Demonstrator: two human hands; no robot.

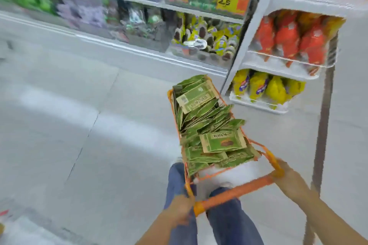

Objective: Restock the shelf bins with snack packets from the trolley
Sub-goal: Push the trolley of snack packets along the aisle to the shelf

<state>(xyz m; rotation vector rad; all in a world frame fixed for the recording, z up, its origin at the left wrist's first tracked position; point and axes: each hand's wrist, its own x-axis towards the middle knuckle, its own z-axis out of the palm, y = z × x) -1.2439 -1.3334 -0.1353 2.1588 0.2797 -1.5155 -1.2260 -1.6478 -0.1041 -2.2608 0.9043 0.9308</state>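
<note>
So this looks like the getting-there part of the job, not the stocking itself: both hands are on the orange push bar (237, 190) of the trolley (256, 145) in the lower middle of the frame, and nothing has been picked up yet. The left hand (180, 210) is wrapped around the bar's near-left end and the right hand (286, 177) is curled over the far-right corner of it, so both are clamped on the handle, though everything's pretty motion-smeared and I can't make out individual fingers. The green snack packets (211, 127) are all piled loose in the trolley basket, heaped to the rim, running from centre frame down toward the person's blue-jeaned legs (229, 221). At the right of the frame there's a white end rack with wire bins: red packets (288, 40) in the upper one, yellow packets (264, 88) in the lower one just beside the trolley's front. The long shelf (139, 4) across the top of the frame holds other blurry packs and a yellow price tag (227, 2). I can't spot a bin that obviously matches the green packs, so my guess is the next move is to park the trolley by the right bin, let go with one hand, and grab a handful off the top of the pile.
</note>
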